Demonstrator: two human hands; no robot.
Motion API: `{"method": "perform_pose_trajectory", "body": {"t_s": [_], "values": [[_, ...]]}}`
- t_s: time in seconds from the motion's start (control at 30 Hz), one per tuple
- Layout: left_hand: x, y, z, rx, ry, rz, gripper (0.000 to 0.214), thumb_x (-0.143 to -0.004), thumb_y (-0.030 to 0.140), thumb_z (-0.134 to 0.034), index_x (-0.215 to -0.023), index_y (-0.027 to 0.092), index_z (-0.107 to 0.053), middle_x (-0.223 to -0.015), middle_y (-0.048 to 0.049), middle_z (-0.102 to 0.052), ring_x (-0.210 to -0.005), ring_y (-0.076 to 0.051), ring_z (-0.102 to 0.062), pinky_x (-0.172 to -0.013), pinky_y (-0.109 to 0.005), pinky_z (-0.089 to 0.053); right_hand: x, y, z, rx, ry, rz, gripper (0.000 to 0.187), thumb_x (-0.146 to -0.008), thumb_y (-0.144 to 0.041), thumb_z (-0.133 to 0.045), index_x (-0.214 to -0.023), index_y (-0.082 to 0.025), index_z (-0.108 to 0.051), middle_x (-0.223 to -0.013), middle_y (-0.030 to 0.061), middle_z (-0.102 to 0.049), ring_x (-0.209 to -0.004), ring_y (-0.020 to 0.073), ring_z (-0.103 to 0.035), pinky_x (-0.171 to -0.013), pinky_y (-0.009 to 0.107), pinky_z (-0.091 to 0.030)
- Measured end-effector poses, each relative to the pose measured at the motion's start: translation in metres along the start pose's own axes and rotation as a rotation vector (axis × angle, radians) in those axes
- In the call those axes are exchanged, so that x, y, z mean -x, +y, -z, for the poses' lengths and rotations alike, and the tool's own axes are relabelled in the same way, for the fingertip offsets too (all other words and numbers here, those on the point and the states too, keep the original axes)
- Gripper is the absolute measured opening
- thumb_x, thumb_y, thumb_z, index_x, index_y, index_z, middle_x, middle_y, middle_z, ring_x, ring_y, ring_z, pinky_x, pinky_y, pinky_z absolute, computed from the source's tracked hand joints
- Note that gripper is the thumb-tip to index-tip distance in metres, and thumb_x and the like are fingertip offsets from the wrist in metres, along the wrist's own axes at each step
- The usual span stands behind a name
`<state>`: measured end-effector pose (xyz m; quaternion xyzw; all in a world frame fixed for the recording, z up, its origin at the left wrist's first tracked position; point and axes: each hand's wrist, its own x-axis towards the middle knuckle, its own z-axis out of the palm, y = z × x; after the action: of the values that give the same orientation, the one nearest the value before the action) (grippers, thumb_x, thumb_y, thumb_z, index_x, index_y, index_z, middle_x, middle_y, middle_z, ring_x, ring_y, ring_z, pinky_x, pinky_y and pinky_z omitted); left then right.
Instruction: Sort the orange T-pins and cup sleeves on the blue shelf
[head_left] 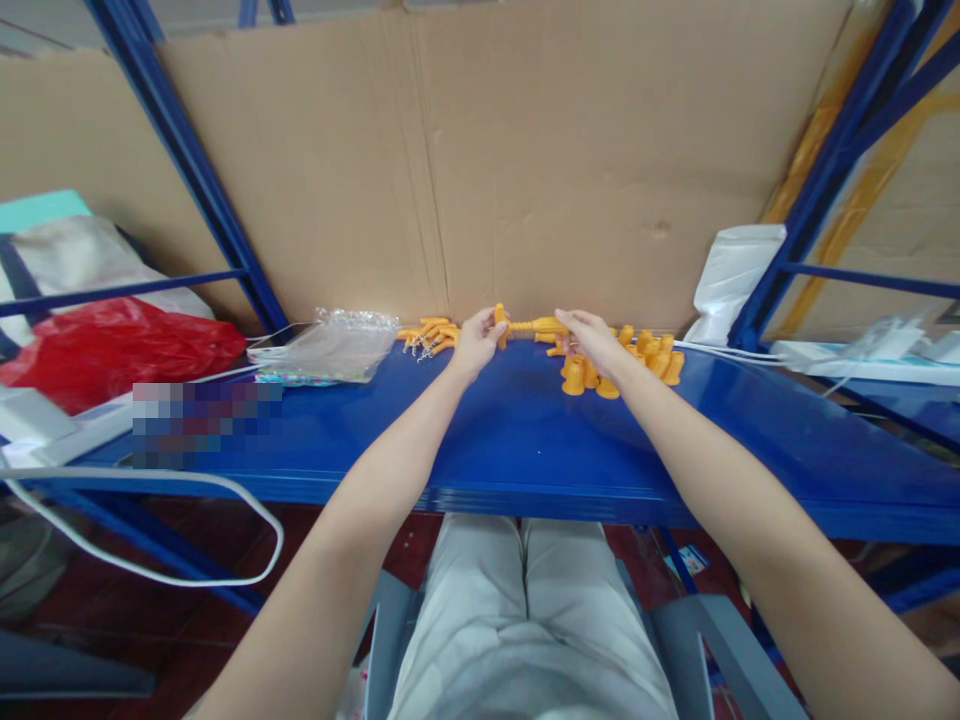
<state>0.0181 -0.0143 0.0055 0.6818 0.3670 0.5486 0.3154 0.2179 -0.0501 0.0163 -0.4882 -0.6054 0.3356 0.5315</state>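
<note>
The left hand grips an orange T-handled screw by its crosspiece, above the blue table near its far edge. The threaded shaft points toward the right hand, whose thumb and fingers pinch an orange sleeve in line with that shaft; whether the two parts are joined is too small to tell.

Just beside and below the right hand, orange cup-shaped pieces sit in a cluster. Next to the left hand, on its outer side, lies a bunch of orange pieces with small metal chains, and beyond them a stack of clear plastic bags. A cardboard sheet stands behind the table; a white pouch leans near the right-hand blue post.
</note>
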Motion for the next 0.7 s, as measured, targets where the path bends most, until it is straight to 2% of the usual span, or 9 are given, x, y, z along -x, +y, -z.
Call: {"method": "perform_pose_trajectory", "body": {"t_s": [0.1,0.23,0.4,0.5,0.6,0.7], "values": [[-0.001,0.001,-0.001,0.001,0.048,0.071,0.013,-0.094,0.019,-0.058,-0.106,0.014,-0.062,-0.097,-0.0056,-0.075,-0.078,-0.011,-0.072,-0.076,-0.022,-0.057,-0.002,0.003,-0.003,0.078,-0.016,0.066,0.026,-0.098,-0.045,-0.057,-0.087,-0.022,-0.057,-0.063,-0.0029,-0.056,-0.049,0.0095,-0.048,-0.049,0.021,-0.042],[0.0,0.004,-0.001,-0.008,0.143,0.139,0.008,-0.095,0.023,-0.06,-0.093,0.015,-0.062,-0.079,-0.0024,-0.072,-0.063,-0.009,-0.068,-0.066,-0.02,-0.054,-0.005,0.011,-0.005,0.263,-0.058,0.202,0.014,-0.096,-0.034,-0.059,-0.098,-0.02,-0.059,-0.083,0.0018,-0.067,-0.067,0.0138,-0.061,-0.064,0.027,-0.052],[0.004,0.009,-0.003,0.037,0.189,0.229,0.02,-0.096,0.031,-0.062,-0.084,0.015,-0.059,-0.058,0.0022,-0.062,-0.048,-0.007,-0.058,-0.05,-0.016,-0.046,-0.003,0.016,-0.001,0.662,-0.101,0.437,0.026,-0.092,-0.03,-0.059,-0.114,-0.016,-0.061,-0.107,0.011,-0.071,-0.095,0.0236,-0.067,-0.087,0.038,-0.052],[0.006,0.01,-0.006,0.123,0.199,0.274,0.022,-0.096,0.03,-0.061,-0.079,0.016,-0.056,-0.052,0.0036,-0.058,-0.044,-0.007,-0.055,-0.044,-0.014,-0.041,-0.002,0.015,0.003,0.871,-0.059,0.565,0.03,-0.09,-0.028,-0.057,-0.118,-0.017,-0.061,-0.116,0.0147,-0.069,-0.107,0.0291,-0.065,-0.094,0.045,-0.049],[0.006,0.012,-0.007,0.232,0.222,0.288,0.026,-0.095,0.024,-0.062,-0.072,0.017,-0.052,-0.051,0.004,-0.056,-0.042,-0.007,-0.054,-0.044,-0.015,-0.04,-0.003,0.014,0.004,0.85,0.003,0.671,0.032,-0.088,-0.029,-0.06,-0.118,-0.019,-0.061,-0.119,0.0157,-0.068,-0.113,0.0328,-0.062,-0.096,0.05,-0.047],[0.005,0.014,-0.005,0.329,0.248,0.266,0.025,-0.094,0.018,-0.062,-0.072,0.018,-0.051,-0.055,0.004,-0.058,-0.044,-0.007,-0.056,-0.048,-0.017,-0.044,-0.005,0.014,0.002,0.618,0.071,0.658,0.035,-0.088,-0.037,-0.064,-0.118,-0.02,-0.06,-0.12,0.0145,-0.067,-0.109,0.0301,-0.064,-0.094,0.047,-0.05]]}}
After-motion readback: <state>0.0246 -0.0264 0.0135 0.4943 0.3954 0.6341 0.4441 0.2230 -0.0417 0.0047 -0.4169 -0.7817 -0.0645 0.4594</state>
